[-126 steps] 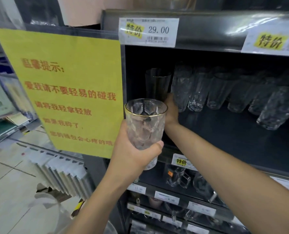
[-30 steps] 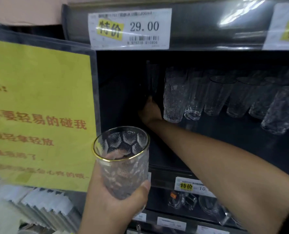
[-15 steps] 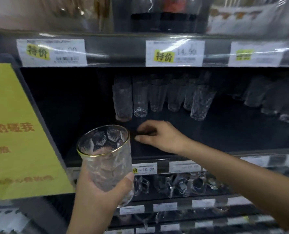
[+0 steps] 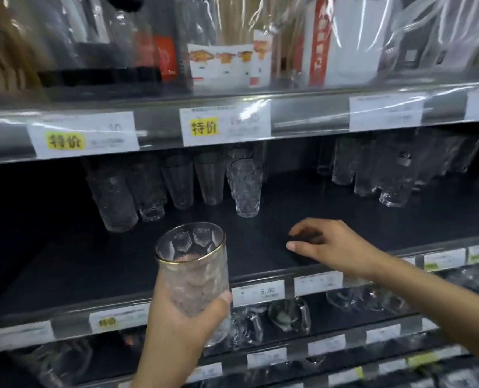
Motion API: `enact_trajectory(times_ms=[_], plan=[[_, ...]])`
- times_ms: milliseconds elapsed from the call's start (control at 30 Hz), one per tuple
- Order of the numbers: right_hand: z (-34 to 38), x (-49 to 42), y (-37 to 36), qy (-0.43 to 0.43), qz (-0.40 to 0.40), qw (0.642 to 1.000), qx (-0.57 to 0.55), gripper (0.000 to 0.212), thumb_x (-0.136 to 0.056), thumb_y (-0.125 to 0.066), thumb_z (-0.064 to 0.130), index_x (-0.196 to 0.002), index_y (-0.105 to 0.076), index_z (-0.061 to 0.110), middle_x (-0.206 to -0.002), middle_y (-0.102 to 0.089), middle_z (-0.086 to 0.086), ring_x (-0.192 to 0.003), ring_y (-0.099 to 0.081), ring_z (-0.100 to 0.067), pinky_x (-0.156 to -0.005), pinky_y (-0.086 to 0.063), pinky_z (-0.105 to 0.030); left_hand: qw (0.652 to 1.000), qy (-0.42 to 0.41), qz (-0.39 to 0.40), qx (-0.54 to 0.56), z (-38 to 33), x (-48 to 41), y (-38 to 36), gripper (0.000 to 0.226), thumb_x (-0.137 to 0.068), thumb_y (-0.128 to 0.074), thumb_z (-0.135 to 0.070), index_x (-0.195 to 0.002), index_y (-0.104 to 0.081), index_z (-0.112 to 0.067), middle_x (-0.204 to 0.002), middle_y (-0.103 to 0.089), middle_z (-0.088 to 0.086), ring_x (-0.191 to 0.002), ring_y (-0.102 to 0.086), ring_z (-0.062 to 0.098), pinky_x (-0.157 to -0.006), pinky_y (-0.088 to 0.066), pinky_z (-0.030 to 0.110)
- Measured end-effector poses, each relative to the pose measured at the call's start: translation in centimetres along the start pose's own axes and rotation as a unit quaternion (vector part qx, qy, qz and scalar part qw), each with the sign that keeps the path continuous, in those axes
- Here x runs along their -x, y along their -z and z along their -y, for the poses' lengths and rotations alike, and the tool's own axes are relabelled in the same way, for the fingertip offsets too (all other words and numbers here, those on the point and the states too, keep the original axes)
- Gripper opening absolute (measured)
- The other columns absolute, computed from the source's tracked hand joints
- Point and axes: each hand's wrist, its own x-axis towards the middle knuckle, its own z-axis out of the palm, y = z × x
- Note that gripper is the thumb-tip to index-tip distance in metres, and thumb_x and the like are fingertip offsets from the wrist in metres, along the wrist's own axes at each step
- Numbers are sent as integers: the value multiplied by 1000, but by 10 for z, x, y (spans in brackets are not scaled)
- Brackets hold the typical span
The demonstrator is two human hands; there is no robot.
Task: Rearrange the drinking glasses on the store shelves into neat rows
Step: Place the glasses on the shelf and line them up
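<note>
**Right grip pulls back from the far left corner**

The right grip (image 4: 336, 247), which a second ago reached deep into the far left of the shelf (image 4: 92, 261) beside the row of glasses (image 4: 176, 186), has come back to the near edge and further right. Its fingers are loosely curled and hold nothing. The left grip (image 4: 182, 326) has lowered its gold-rimmed glass (image 4: 193, 264) to the shelf's front lip. The view has swung right: the yellow sign is gone, and packaged goods (image 4: 227, 63) show above.

1. Dark shelves (image 4: 92, 261) run across the whole view, one tier above another.
2. White price tags (image 4: 241, 126), some with yellow stickers (image 4: 204, 127), line the glossy shelf edges.
3. Plastic-wrapped boxes (image 4: 227, 65) crowd the top tier, and light glares off the wrapping.
</note>
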Motion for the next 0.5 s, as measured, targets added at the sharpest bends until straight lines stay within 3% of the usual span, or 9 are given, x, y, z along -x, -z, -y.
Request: enact_trajectory(times_ms=[167,333,500], plan=[[-65,-6,49,-3,5,998,66,38,-76,-68,63,-99,-69,32,-96,-69,17,-92,-64,1,-86,-53,-28,999,-13,-31,-3,3,-12,-71,52,-60,-74,-17,-107,-55,-26,-93,-72,-16,-85,-69,1,-67,-49,7],[-118,-21,78,3,35,993,116,50,-77,-64,67,-112,-66,32,-109,-63,18,-104,-59,-5,-92,-46,-23,997,-13,-68,-18,12,-24,-128,55,-62,-79,-30,-112,-57,-23,-98,-72,-9,-89,-70,6,-71,-51,11],[-145,-33,82,11,71,988,137,60,-78,-64,66,-126,-59,30,-127,-55,11,-123,-49,-12,-102,-36,-23,993,-9,-113,-36,13,-33,-162,54,-66,-80,-32,-113,-54,-23,-98,-70,-7,-86,-67,-2,-68,-47,5]])
